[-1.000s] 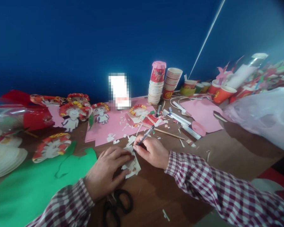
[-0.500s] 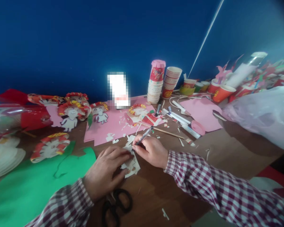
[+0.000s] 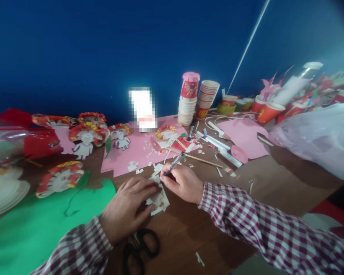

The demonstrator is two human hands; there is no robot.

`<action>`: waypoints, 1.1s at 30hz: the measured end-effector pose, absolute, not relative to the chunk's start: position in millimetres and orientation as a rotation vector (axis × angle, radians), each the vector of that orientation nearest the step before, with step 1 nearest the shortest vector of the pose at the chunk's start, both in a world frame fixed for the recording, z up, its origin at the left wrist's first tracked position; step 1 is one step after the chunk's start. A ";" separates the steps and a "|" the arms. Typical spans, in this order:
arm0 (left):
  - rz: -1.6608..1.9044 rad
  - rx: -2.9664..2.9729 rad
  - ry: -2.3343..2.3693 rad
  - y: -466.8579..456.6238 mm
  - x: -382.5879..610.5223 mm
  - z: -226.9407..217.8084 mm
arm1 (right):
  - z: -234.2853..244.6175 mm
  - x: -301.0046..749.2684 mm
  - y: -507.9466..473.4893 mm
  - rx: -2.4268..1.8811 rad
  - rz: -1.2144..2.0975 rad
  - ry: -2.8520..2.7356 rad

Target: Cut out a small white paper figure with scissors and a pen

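Note:
A pen is pinched in my right hand, its tip low over a small piece of white paper. Dark drawn lines show on that paper. My left hand lies over the paper's left side, fingers stretched out and pressing it to the table. Black-handled scissors rest just below my left hand, their blades partly hidden under it. White paper scraps are scattered beyond my fingers.
Green paper covers the left. Behind lie pink sheets, paper figures and a blurred bright screen. Paper cup stacks, markers and a wooden stick stand or lie beyond. A plastic bag is at right.
The pen's upper end has tipped slightly left in my right hand. My left hand stays on the paper, and the whole view has shifted only a little.

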State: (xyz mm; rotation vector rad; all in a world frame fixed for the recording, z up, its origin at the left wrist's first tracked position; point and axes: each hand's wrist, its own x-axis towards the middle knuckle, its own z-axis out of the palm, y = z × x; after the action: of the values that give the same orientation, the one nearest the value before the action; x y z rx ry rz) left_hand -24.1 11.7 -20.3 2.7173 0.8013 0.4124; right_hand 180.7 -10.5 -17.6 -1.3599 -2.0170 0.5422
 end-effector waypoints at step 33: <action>0.404 2.714 0.800 12.4 -23.2 -19.4 | -19.8 181.4 -10.9 -1.367 0.535 -2.001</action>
State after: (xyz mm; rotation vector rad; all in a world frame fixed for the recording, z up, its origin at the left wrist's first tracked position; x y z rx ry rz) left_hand -23.2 12.4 -19.4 2.7143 0.7998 0.4039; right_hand 181.4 -10.9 -19.8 -1.3673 -2.0008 0.5347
